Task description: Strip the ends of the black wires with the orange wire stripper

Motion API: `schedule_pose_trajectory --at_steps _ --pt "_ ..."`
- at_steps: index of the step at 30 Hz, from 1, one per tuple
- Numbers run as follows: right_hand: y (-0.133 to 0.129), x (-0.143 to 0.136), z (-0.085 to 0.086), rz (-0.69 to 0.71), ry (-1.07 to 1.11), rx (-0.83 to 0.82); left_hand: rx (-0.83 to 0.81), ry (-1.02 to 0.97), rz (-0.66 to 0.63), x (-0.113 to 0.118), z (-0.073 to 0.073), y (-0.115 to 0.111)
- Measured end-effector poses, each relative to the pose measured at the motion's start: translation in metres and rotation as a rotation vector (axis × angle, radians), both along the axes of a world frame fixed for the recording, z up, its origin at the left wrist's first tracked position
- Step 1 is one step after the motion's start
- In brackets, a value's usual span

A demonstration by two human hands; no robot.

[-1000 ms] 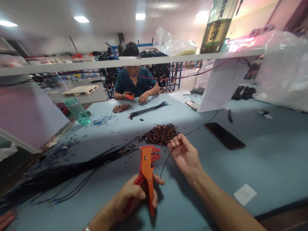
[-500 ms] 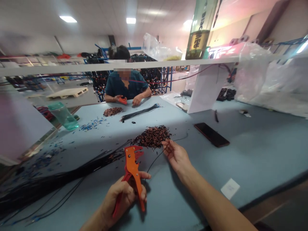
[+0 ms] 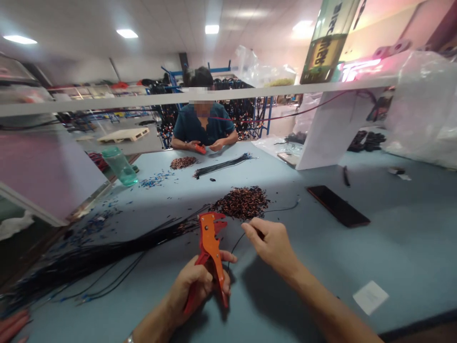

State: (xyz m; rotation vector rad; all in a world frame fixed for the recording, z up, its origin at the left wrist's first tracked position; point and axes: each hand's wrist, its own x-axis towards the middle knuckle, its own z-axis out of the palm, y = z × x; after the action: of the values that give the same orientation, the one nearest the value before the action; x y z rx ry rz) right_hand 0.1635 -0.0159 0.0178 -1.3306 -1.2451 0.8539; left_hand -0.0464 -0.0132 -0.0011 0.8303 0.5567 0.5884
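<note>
My left hand (image 3: 195, 282) is wrapped around the handles of an orange and red wire stripper (image 3: 212, 240), its jaws pointing up and away from me. To the right, my right hand (image 3: 274, 242) has its thumb and fingers pinched on a thin black wire (image 3: 235, 245). That wire runs down towards my left hand, and a length of it extends past the right hand to the right. Just beyond both hands lies a pile of short black and copper-coloured clippings (image 3: 243, 202). A long bundle of black wires (image 3: 117, 256) stretches left from near the stripper's jaws.
Across the table a co-worker (image 3: 203, 126) holds a red-orange tool. Between us lie a smaller wire bundle (image 3: 224, 165) and another clippings pile (image 3: 183, 163). A phone (image 3: 337, 206) and white paper (image 3: 370, 297) are rightward. Someone's fingers (image 3: 14, 326) show at lower left.
My right hand has turned from palm-up to knuckles-up, with its fingers curled in. My view has swung left, so things appear further right. The co-worker's free hand has risen slightly.
</note>
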Motion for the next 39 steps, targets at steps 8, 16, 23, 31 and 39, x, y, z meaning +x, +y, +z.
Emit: schedule_pose_trajectory --at_steps 8,16,23,31,39 --pt "-0.003 0.003 0.002 0.517 -0.651 0.464 0.03 -0.019 -0.018 -0.002 -0.003 -0.002" --pt "-0.004 0.017 0.012 0.187 -0.447 0.371 0.169 0.048 -0.02 0.001 0.003 -0.002" --pt "-0.011 -0.003 0.007 0.085 -0.287 0.201 0.365 0.034 0.124 -0.004 -0.002 -0.005" --pt "-0.017 -0.01 0.007 0.021 -0.208 0.308 0.419 0.076 0.116 -0.006 -0.006 -0.009" --pt "-0.027 -0.013 0.015 -0.057 -0.27 0.543 0.33 0.003 0.062 -0.001 -0.005 -0.015"
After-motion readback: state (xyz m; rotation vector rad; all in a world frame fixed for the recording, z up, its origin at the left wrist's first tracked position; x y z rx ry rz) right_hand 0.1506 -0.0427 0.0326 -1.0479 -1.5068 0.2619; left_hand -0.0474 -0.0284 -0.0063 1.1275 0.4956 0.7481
